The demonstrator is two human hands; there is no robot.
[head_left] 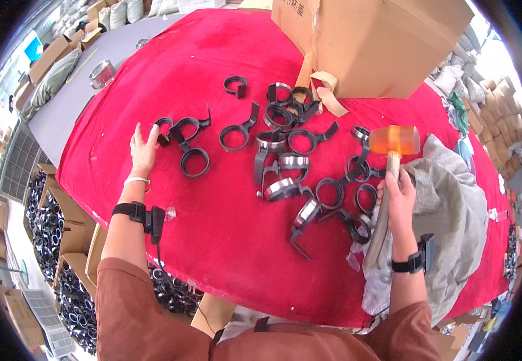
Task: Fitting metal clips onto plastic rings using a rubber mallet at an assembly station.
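Observation:
My right hand [399, 198] is wrapped round the wooden handle of a mallet [394, 141], whose translucent orange head points away from me. At the left, my left hand [143, 150] is held over the red cloth with its fingers stretched and apart. Just right of its fingertips lie black rings with handles [195, 162]; whether a finger touches the closest one I cannot tell. Many more such rings are strewn across the middle, and some carry a shiny metal band [284, 189]. One black ring with a short handle [236, 86] lies apart, farther back.
A large cardboard box [369, 54] stands at the back right of the red-covered table [225, 234]. Grey sacking [447, 210] lies by my right forearm. A clear cup [102, 74] stands on the grey surface at far left. Boxes of rings [77, 301] sit below at left.

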